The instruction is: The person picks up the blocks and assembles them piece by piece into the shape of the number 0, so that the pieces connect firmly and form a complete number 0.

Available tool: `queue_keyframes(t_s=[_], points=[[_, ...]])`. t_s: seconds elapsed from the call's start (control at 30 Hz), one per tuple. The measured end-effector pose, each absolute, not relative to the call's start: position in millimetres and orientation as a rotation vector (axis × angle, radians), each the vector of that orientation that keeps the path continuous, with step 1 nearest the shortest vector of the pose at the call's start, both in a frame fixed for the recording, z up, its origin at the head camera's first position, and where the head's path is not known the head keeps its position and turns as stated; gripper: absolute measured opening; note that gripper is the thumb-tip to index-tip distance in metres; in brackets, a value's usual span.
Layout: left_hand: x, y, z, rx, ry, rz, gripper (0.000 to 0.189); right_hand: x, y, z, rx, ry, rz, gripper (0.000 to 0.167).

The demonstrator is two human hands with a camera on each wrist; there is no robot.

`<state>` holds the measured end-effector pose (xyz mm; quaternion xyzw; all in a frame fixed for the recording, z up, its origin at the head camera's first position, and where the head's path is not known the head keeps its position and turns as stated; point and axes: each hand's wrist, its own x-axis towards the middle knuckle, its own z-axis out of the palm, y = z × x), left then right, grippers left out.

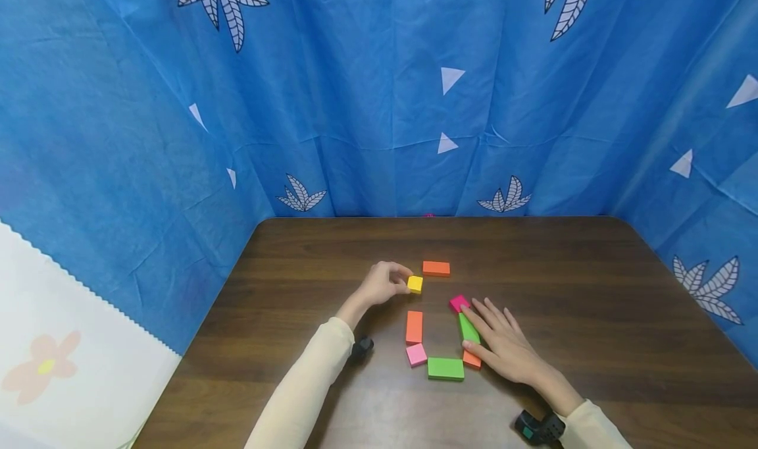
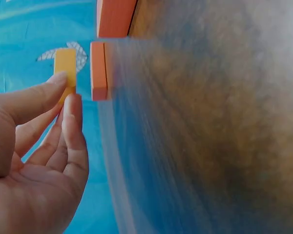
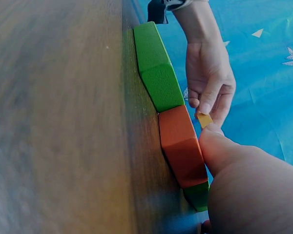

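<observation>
Your cream left sleeve (image 1: 302,393) lay nearest, at seven o'clock in the head view. Your left hand (image 1: 383,283) pinched the yellow block (image 1: 415,284) at the eleven o'clock of the block outline (image 1: 446,369); your right hand (image 1: 506,347), fingers spread, partly covered the outline's three o'clock side. You seemed to be positioning that block; the next move likely called for lowering it without nudging the orange block (image 1: 436,268) at twelve. The left wrist view showed your thumb (image 2: 49,90) on its face, unclear from above; table (image 1: 592,291) contact was hard to judge.
</observation>
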<state>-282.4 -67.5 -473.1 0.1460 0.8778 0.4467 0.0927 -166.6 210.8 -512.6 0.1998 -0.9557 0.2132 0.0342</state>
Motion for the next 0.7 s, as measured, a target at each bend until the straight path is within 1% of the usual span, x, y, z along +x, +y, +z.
queue_keyframes(t_s=[0.2, 0.7], points=[[-277.3, -65.1, -476.5, 0.553, 2.584, 1.220, 0.030, -166.3, 210.7, -513.2, 0.622, -2.931, 0.644, 0.069], [-273.7, -63.4, -480.8, 0.643, 2.548, 1.128, 0.028, -166.9, 210.1, -513.4, 0.615, -2.933, 0.644, 0.070]])
